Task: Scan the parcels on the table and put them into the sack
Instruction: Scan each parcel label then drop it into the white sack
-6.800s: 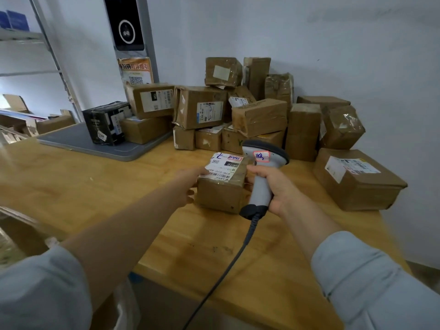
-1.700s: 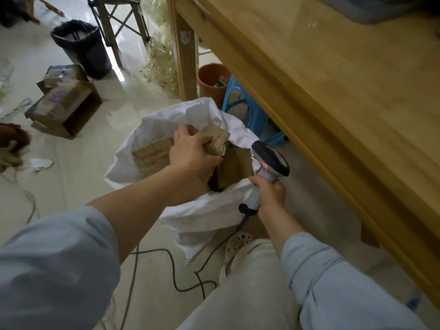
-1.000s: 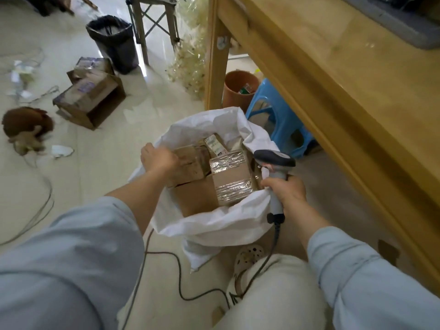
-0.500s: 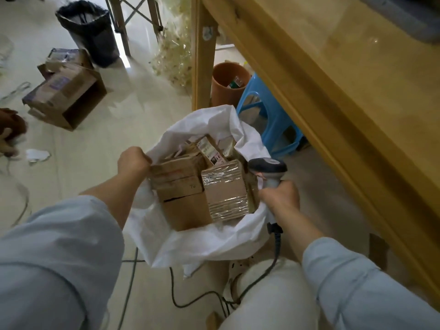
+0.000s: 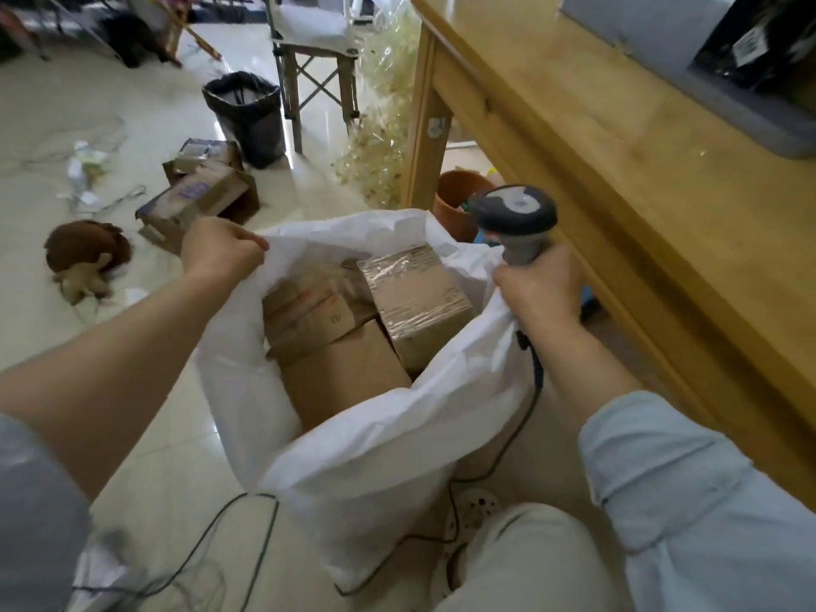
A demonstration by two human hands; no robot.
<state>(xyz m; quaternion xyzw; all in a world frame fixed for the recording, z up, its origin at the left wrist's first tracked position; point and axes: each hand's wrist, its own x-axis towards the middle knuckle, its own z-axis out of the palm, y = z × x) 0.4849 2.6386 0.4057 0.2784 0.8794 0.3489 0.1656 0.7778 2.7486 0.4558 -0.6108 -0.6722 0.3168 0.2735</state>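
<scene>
A white sack (image 5: 375, 439) stands on the floor beside the wooden table (image 5: 618, 178). Inside it lie several cardboard parcels; a taped one (image 5: 415, 302) sits on top at the right, a flatter one (image 5: 309, 315) at the left. My left hand (image 5: 218, 249) grips the sack's left rim. My right hand (image 5: 538, 284) holds the grey barcode scanner (image 5: 514, 214) upright and also pinches the sack's right rim. The scanner's cable (image 5: 525, 404) trails down to the floor.
A cardboard box (image 5: 198, 201), a black bin (image 5: 245, 112), a brown plush toy (image 5: 86, 254) and loose cables lie on the floor at the left. A terracotta pot (image 5: 457, 192) stands under the table. A grey tray (image 5: 689, 72) with a black box rests on the tabletop.
My left hand let go of the parcel inside the sack and moved out to grip the sack's left rim. Both hands now hold the sack's mouth wider and higher.
</scene>
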